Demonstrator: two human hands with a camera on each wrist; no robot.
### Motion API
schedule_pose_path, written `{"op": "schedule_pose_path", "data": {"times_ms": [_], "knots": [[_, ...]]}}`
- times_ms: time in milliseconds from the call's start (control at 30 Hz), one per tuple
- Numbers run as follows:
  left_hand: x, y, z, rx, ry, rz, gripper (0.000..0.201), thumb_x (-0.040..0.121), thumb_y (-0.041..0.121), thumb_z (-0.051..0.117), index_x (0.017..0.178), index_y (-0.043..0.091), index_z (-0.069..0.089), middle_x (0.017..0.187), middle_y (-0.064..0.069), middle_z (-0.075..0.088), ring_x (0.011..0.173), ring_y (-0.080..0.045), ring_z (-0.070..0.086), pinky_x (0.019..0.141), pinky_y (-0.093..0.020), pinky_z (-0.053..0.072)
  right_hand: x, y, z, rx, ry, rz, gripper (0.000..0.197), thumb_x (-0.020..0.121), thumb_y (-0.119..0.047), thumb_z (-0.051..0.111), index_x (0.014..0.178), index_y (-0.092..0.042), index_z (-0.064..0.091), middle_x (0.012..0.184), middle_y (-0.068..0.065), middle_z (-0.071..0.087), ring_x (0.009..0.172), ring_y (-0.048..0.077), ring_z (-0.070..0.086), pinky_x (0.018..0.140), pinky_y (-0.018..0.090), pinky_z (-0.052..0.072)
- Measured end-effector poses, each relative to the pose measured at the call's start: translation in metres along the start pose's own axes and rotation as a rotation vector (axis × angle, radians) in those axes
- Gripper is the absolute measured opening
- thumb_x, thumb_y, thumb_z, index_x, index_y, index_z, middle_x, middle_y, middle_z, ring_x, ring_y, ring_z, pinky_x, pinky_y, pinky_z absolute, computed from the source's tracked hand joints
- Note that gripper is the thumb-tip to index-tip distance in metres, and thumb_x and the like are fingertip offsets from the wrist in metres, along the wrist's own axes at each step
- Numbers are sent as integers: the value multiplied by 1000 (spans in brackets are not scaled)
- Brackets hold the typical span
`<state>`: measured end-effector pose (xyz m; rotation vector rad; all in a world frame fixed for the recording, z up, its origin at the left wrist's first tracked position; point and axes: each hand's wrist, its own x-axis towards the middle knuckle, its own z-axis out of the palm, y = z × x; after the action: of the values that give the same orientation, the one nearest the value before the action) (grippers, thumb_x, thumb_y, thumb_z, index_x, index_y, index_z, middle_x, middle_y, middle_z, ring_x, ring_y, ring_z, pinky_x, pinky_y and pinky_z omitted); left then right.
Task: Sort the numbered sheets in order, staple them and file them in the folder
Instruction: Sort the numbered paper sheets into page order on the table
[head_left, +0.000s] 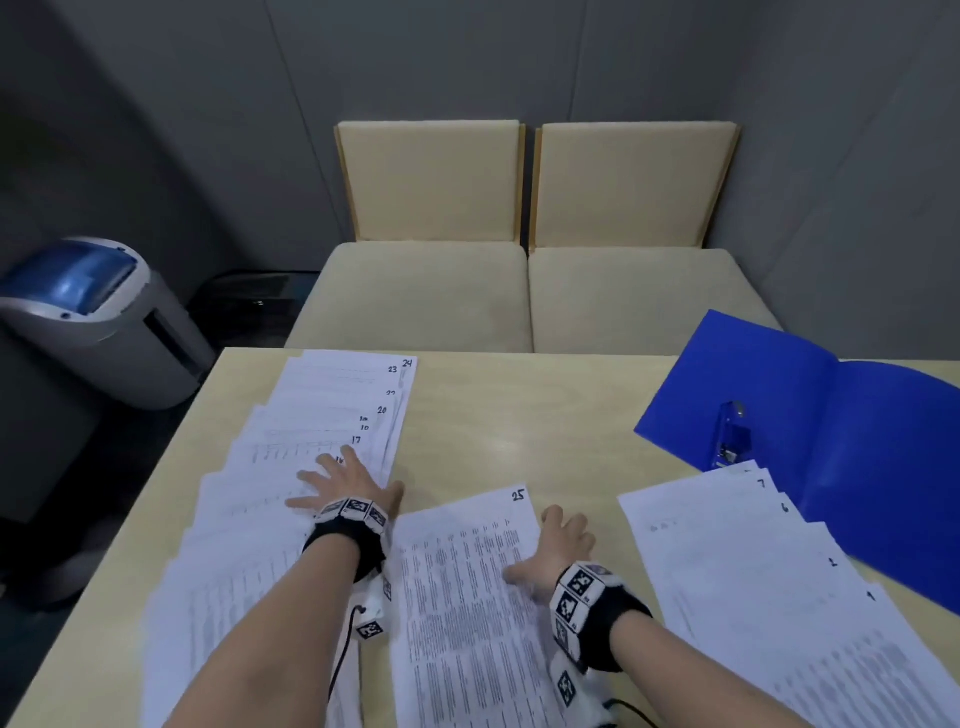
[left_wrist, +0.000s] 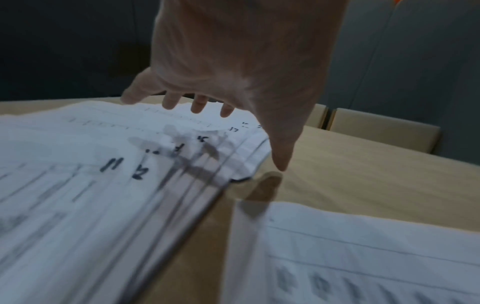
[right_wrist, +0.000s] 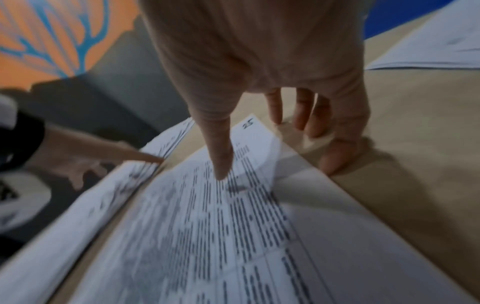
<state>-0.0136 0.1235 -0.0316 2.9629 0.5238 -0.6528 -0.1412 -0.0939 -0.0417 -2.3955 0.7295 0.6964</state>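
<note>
The left hand (head_left: 340, 480) lies flat, fingers wide, on the fanned sheets (head_left: 291, 467). The right hand (head_left: 563, 545) rests on sheet 25 (head_left: 467, 582), fingers spread, mid-desk (head_left: 519, 415). The blue folder (head_left: 852, 447) lies open far right

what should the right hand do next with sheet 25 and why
Probably slide sheet 25 left onto the far end of the left fan, past 24. The right hand lies on its right edge, thumb on the page, fingers straight. That fan's visible numbers climb to 24 at its far end, and the left hand rests flat on it.
</note>
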Motion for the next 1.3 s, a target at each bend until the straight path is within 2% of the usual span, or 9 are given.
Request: {"op": "schedule_pose_path", "data": {"times_ms": [167,300,400,533,733,867,1033,1200,1300], "knots": [[32,-14,4,-37,-24,52,102,76,72,51,149,23,1,155,-14,5,136,-47,19,100,-63,36,1,-12,15,-14,18,34,96,66,-29,82,137,-25,18,135,14,18,115,34,44,91,35,49],[44,-11,9,86,-30,89,90,83,69,40,149,16,8,150,-22,19,128,-50,32,96,-56,44,1,-15,22,181,-5,3,99,74,-4,72,144,-31,8,131,13,37,87,26,57,67,29,52],[44,-4,7,166,-53,90,84,89,59,37,150,12,5,152,-28,15,131,-51,30,98,-56,42,4,-20,14,300,47,-39,88,81,3,58,147,-27,8,116,8,61,90,28,65,72,34,55],[39,4,5,210,-127,31,85,90,47,44,151,14,-5,154,-30,3,138,-51,18,105,-60,32,17,-29,-31,473,192,-18,71,88,-1,53,146,-19,18,124,15,59,104,34,61,78,33,49],[33,11,-4,135,-143,-14,85,94,31,50,150,15,-12,154,-28,3,136,-56,18,98,-59,40,41,-39,-79,622,360,3,67,87,0,53,144,-21,24,116,14,60,101,33,59,85,38,49],[38,5,-4,93,-122,55,77,94,23,44,150,10,-6,153,-31,8,136,-55,21,102,-57,37,61,-51,-81,712,333,-5,69,85,0,56,143,-22,26,117,11,60,100,28,56,91,40,50],[50,-15,-5,-61,-80,133,58,94,12,32,147,12,9,148,-25,27,129,-50,34,100,-49,42,87,-86,-70,736,328,-15,56,87,2,46,139,-17,35,120,14,61,94,27,58,76,30,46],[51,-25,-5,-155,-27,261,57,94,9,29,147,18,10,132,-19,42,113,-44,47,88,-47,44,102,-135,-51,687,251,-54,46,89,4,39,133,-10,46,125,13,59,110,31,57,78,25,41],[42,-21,0,-122,-42,327,65,94,5,35,150,16,3,138,-20,38,118,-43,45,94,-47,44,110,-162,-31,690,134,-65,44,89,5,35,129,-7,49,127,14,58,114,32,55,90,33,45]]}}
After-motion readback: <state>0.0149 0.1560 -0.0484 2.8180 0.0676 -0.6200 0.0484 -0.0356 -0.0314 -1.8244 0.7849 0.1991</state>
